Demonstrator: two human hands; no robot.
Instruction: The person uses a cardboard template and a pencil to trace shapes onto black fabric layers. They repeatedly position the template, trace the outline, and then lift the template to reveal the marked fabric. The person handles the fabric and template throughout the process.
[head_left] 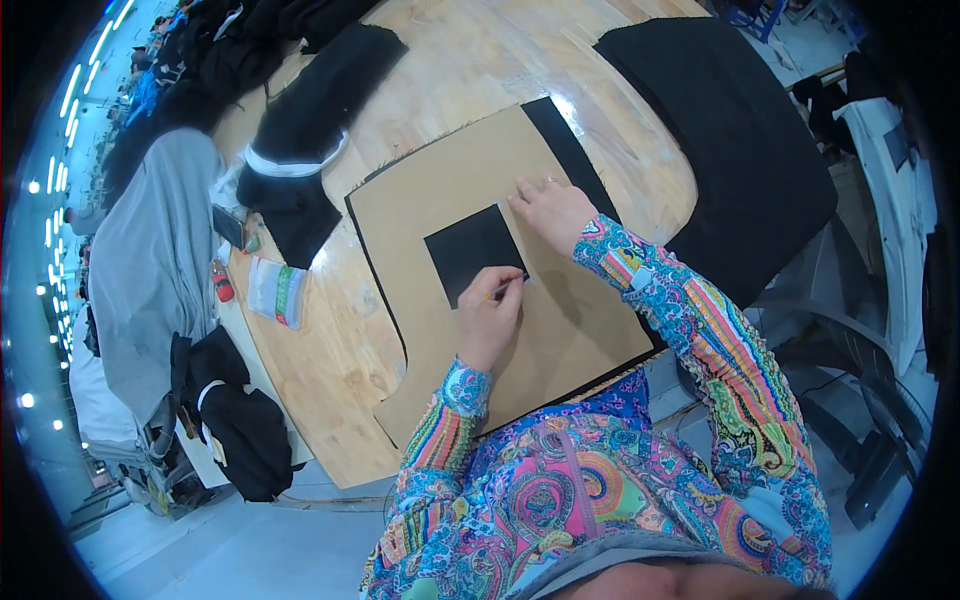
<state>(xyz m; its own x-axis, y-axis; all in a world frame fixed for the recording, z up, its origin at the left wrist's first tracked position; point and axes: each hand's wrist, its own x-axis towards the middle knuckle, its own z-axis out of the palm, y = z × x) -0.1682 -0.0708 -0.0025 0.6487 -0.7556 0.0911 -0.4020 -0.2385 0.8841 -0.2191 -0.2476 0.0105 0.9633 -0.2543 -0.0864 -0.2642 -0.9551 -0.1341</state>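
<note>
A brown cardboard pattern (440, 190) lies over black fabric (565, 150), which sticks out along its far right and left edges. Near its middle is a black square (470, 245); whether it is a cut-out or a piece lying on top, I cannot tell. My left hand (488, 312) is closed in a pinch on a thin pen-like marker (524, 278), its tip at the square's near right corner. The marker is mostly hidden by the fingers. My right hand (552, 212) rests on the cardboard just right of the square, fingers stretched out and holding nothing.
The pale wooden table (480, 50) carries a large black fabric piece (725, 140) at right and a black piece with a white band (320, 95) at far left. A clear packet (275, 290) and small red object (222, 282) lie left. Grey cloth (155, 260) hangs beyond.
</note>
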